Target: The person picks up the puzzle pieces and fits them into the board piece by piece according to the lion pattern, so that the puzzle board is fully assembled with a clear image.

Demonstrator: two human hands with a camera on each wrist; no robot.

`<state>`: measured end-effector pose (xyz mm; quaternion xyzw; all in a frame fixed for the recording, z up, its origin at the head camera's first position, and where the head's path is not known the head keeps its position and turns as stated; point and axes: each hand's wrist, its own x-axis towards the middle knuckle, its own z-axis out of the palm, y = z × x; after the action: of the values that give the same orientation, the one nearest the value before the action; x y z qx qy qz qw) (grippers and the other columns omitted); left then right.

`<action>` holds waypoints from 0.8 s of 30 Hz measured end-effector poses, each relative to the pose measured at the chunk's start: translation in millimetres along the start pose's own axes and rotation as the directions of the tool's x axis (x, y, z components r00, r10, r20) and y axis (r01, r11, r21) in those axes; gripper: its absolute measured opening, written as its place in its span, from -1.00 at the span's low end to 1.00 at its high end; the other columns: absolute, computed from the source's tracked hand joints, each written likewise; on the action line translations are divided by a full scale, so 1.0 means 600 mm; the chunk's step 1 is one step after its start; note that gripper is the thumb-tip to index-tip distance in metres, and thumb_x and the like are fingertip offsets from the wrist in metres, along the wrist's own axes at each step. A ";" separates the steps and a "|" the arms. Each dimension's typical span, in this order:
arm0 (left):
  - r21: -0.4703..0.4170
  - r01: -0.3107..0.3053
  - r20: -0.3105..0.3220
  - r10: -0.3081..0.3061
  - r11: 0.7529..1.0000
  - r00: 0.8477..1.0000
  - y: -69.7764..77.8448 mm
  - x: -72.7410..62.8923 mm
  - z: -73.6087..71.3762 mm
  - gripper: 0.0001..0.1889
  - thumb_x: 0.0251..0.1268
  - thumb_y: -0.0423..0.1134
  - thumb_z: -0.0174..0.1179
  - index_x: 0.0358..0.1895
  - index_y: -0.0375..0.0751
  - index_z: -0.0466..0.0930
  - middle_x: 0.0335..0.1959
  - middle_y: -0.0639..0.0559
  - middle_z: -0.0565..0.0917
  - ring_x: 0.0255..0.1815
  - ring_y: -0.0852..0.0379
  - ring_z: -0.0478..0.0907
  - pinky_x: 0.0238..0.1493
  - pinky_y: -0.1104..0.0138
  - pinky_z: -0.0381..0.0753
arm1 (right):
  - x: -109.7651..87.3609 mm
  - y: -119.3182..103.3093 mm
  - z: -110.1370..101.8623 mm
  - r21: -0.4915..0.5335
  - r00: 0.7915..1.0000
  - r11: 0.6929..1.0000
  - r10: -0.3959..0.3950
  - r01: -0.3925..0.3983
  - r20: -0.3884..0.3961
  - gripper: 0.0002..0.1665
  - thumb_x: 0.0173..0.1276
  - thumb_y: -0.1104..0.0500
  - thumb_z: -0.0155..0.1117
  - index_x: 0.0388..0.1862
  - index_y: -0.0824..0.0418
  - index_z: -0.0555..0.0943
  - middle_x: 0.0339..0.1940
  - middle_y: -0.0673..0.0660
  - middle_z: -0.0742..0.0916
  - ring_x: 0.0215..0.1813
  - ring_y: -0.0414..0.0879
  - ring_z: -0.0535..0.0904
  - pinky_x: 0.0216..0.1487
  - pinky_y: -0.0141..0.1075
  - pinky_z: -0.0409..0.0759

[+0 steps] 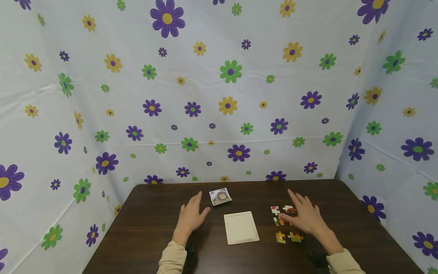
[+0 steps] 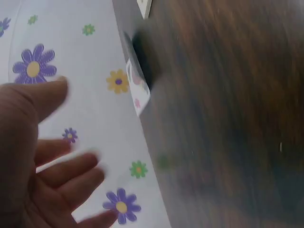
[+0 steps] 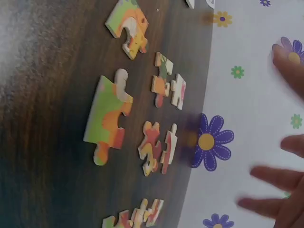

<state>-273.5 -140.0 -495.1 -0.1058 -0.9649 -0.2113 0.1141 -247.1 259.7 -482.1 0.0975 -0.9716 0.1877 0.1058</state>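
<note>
Both hands are raised over the dark table with fingers spread, holding nothing. My left hand [image 1: 190,219] is nearest to a small picture card [image 1: 220,196] showing a lion, which also appears edge-on as a curled card [image 2: 138,88] in the left wrist view. My right hand [image 1: 307,217] hovers above several jigsaw pieces and hides part of them in the head view. Laid apart in the right wrist view are a green-and-orange jigsaw piece [image 3: 105,114], a yellow-and-green jigsaw piece [image 3: 129,23] and others. Between the hands lies a cream square puzzle tray [image 1: 227,231] with a raised rim.
The dark wooden table [image 1: 143,224] has rounded far corners. Behind it and along both sides hangs a white flowered cloth [image 1: 205,125]. Dark wrist straps show below each hand, near light sleeves [image 1: 173,257].
</note>
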 end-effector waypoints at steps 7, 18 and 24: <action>-0.120 -0.086 0.227 0.112 0.989 0.968 0.041 -0.018 0.027 -0.40 0.30 0.00 0.20 0.23 -0.41 0.45 0.19 -0.31 0.52 0.18 -0.25 0.48 0.12 -0.07 0.45 | -0.004 -0.011 0.014 0.154 0.996 0.985 -0.084 0.077 0.037 -0.48 0.22 0.08 0.40 0.07 0.38 0.60 -0.05 0.31 0.69 -0.30 -0.03 0.64 -0.23 -0.08 0.61; -0.057 0.010 0.271 0.006 0.998 0.963 0.079 -0.042 0.055 -0.19 0.13 0.18 0.28 0.35 -0.30 0.35 0.35 -0.34 0.33 0.38 -0.40 0.17 0.13 -0.47 0.00 | -0.006 -0.008 0.043 0.168 0.999 0.985 -0.035 0.030 0.031 -0.35 0.15 -0.05 0.45 0.08 0.36 0.60 0.05 0.34 0.64 -0.47 -0.27 0.48 -0.28 -0.19 0.57; -0.037 0.003 0.311 0.009 0.999 0.950 0.080 -0.039 0.073 -0.14 0.12 0.21 0.28 0.38 -0.28 0.31 0.39 -0.26 0.31 0.40 -0.35 0.16 0.12 -0.47 0.02 | -0.008 -0.002 0.054 0.163 0.999 0.986 -0.033 0.028 0.028 -0.27 0.12 -0.15 0.44 0.10 0.36 0.59 0.14 0.44 0.58 -0.17 0.08 0.63 -0.04 0.08 0.54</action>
<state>-247.1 -82.0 -521.6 -0.1414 -0.9667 -0.2095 -0.0411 -247.4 246.7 -512.3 0.1233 -0.9530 0.2632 0.0856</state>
